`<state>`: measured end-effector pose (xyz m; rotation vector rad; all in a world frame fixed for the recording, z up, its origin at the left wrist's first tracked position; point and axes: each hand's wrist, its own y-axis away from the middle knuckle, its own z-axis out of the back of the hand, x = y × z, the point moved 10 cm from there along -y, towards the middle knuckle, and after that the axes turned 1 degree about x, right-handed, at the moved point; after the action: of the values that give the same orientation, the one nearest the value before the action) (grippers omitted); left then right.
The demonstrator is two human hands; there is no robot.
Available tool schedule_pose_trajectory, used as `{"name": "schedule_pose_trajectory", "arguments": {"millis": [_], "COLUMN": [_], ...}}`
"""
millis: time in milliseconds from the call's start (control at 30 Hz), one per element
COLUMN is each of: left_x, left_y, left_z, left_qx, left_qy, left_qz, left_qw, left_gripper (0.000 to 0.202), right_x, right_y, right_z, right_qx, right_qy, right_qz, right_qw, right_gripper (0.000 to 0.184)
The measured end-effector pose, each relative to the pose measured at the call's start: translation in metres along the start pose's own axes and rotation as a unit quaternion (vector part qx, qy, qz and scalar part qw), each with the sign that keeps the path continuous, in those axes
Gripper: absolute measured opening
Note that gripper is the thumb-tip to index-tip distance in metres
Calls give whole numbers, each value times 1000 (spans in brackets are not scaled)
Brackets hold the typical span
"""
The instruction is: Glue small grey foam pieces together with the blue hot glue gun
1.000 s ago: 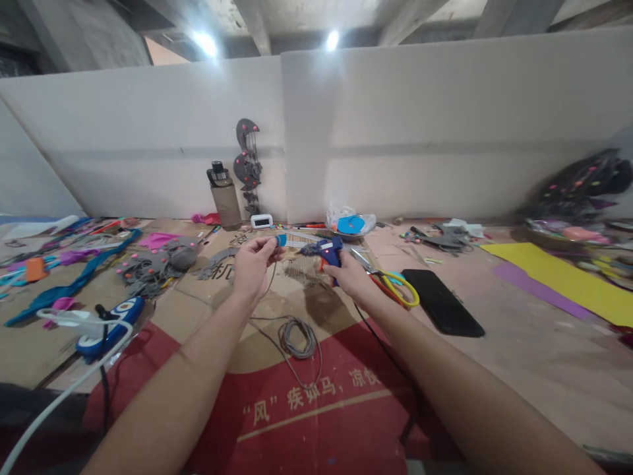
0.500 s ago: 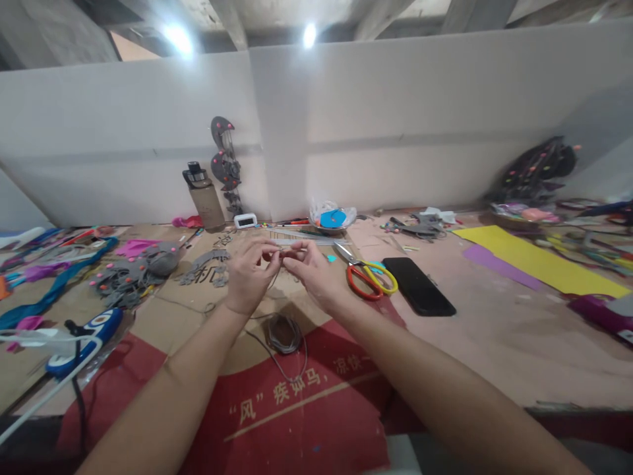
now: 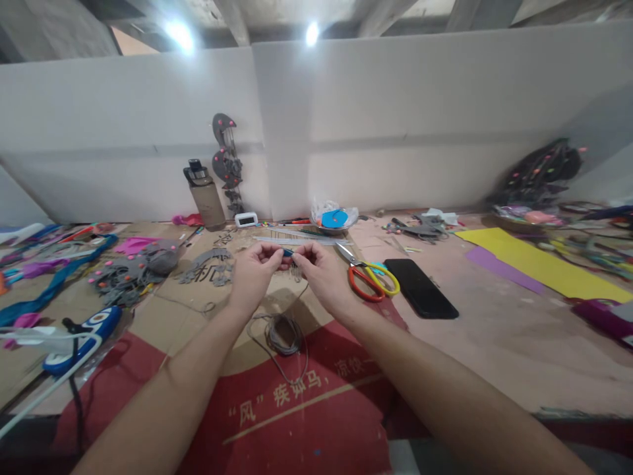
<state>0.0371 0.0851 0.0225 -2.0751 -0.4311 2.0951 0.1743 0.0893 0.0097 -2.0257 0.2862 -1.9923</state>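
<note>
My left hand (image 3: 255,271) and my right hand (image 3: 321,272) meet above the cardboard, fingers pinched together. Between the fingertips sits a small blue piece (image 3: 287,253), and a thin grey cord runs down from it to a coil of grey cord (image 3: 283,333) lying on the cardboard just below my hands. Both hands are closed on the small piece and cord. Red-and-yellow scissors (image 3: 372,280) lie just right of my right hand.
A black phone (image 3: 421,297) lies right of the scissors. Grey felt cut-outs (image 3: 133,272) and a water bottle (image 3: 205,195) are at the left back. Yellow and purple foam sheets (image 3: 539,266) lie at right. A blue-white device (image 3: 82,331) with cable sits front left.
One second ago my right hand held a blue glue gun near the piece; the gun is now out of view, and both hands pinch the small blue piece and cord.
</note>
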Motion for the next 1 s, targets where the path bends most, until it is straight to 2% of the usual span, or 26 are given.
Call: {"name": "schedule_pose_trajectory", "arguments": {"millis": [133,367,833,1000], "left_x": [2,4,8,9], "left_y": [1,1,2,3], "left_z": [-2,-2,-4,-6], "left_qx": [10,12,24,28], "left_qy": [31,50,90,89], "left_qz": [10,19,37,45], "left_qw": [999,998,995,995], "left_gripper": [24,20,17,17], "right_x": [1,7,8,3], "right_y": [0,0,1,0], "right_z": [3,8,8,7], "right_qx": [-11,-34,-32,-22], "right_qy": [13,33,18,-4], "right_qz": [6,36,36,11], "right_qw": [1000,998,999,1000], "right_gripper": [13,11,14,16]}}
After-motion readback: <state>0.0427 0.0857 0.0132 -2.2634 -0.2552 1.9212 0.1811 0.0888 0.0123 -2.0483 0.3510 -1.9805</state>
